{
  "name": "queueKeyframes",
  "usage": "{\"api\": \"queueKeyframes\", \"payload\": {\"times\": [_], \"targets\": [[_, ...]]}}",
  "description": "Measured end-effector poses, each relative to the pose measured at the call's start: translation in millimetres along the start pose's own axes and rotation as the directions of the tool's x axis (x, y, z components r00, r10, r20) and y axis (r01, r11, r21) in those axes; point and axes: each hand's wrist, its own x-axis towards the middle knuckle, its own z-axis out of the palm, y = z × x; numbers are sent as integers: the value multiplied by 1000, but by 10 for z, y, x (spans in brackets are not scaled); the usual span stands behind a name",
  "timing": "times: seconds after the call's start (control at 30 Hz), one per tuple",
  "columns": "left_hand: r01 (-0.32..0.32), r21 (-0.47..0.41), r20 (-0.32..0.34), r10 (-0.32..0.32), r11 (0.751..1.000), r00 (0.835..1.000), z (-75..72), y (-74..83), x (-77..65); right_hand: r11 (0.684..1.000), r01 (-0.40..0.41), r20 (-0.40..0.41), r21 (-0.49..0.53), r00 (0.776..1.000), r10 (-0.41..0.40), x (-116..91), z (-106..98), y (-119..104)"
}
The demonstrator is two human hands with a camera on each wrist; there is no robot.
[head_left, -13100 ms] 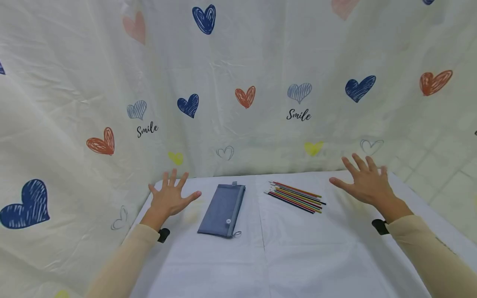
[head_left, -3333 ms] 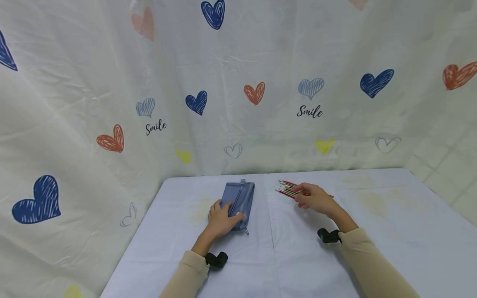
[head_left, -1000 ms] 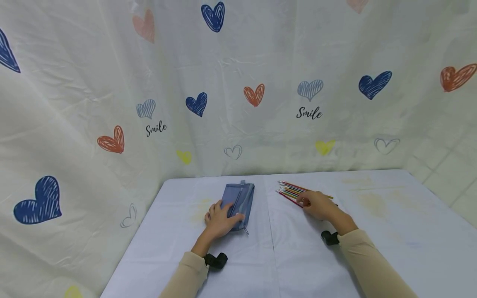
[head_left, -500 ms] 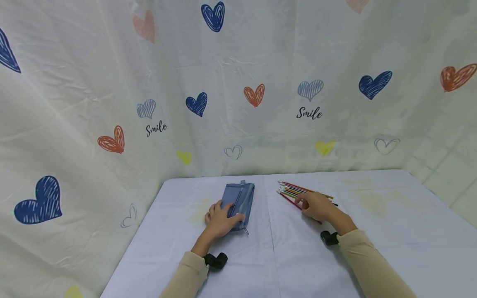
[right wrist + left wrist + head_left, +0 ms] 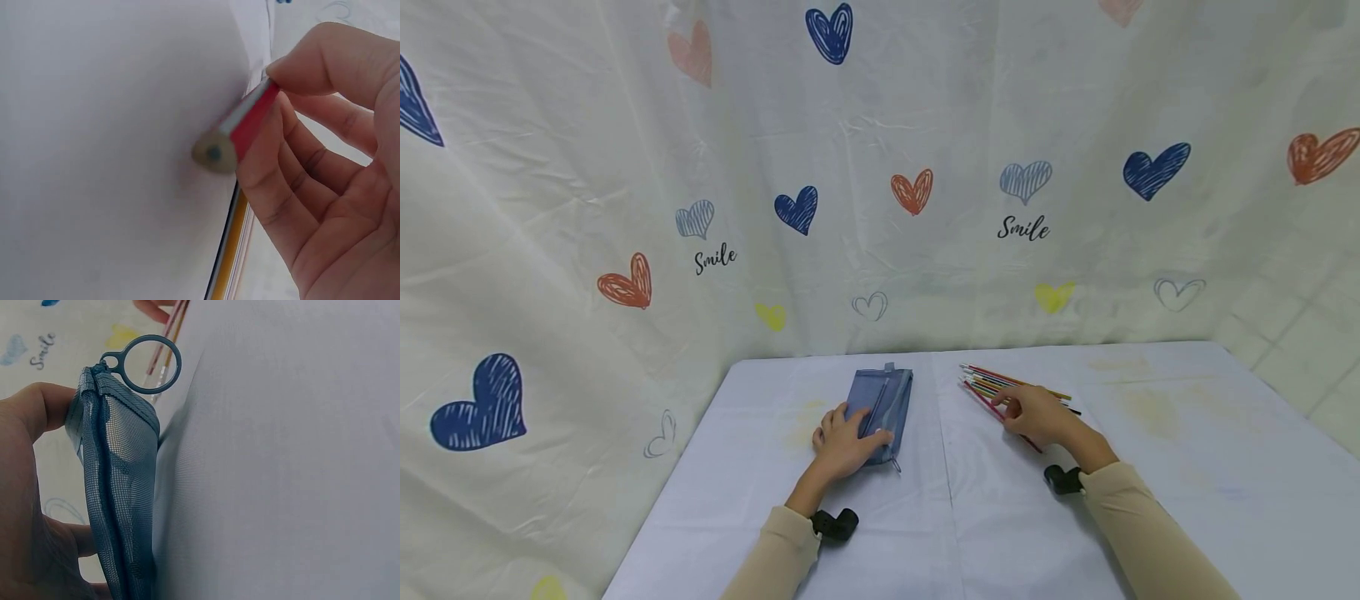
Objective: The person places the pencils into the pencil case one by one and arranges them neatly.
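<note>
The left hand (image 5: 844, 446) is holding a flat, rectangular blue mesh pouch (image 5: 867, 392) between thumb and fingers; the pouch is resting on a white cloth-covered table (image 5: 895, 550). To its right, slender multicoloured pencils (image 5: 1015, 381) are lying in a loose bundle. Nearer the person, the right hand (image 5: 1037, 414) is pinching a slender red wooden pencil (image 5: 983, 398) at a slant.

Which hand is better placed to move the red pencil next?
Probably the right hand: it pinches the red pencil, close to the other pencils. The left hand rests on the blue pouch, away from them.
</note>
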Motion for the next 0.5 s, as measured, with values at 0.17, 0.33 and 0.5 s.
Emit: {"api": "queueKeyframes", "payload": {"times": [0.17,0.33,0.5], "targets": [[-1,-1,-1,1,1000,1000,2,-6,5,997,-9,-10,78,1000,10,14,3,7],[-4,-3,-1,4,1000,1000,1,-7,5,990,-18,-14,138,1000,20,8,0,-22],[-3,-5,3,3,1000,1000,-1,-7,5,973,-73,19,220,997,71,0,-21,-72]]}}
